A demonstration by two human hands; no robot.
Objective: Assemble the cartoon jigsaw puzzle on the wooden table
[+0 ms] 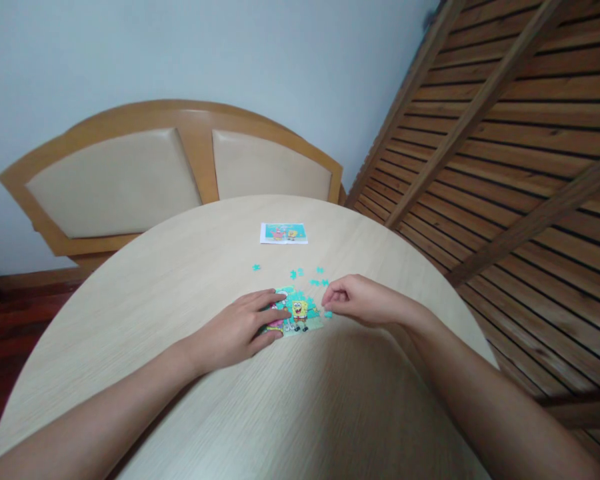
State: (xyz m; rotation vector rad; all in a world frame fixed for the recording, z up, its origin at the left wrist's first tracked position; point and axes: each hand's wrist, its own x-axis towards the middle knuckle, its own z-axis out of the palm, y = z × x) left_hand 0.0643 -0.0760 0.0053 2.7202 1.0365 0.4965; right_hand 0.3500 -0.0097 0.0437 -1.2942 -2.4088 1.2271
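Note:
A partly joined jigsaw puzzle (300, 315) lies flat on the table, showing a yellow square cartoon figure on a turquoise ground. My left hand (240, 325) rests on its left part with fingers spread, covering some of the picture. At the puzzle's right edge, my right hand (353, 299) has thumb and fingers closed in a pinch; what is between the fingertips, if anything, is too small to make out. A turquoise puzzle piece (329, 315) shows just below those fingertips. Several loose pieces (320, 270) lie beyond the puzzle, and one piece (257, 267) sits apart to the left.
Farther back on the round wooden table (190, 247) lies a picture card (286, 233) with two cartoon figures on it. A padded wooden chair back or bench (197, 160) stands behind the table, against the wall. A slatted wooden panel (525, 147) leans along the right side.

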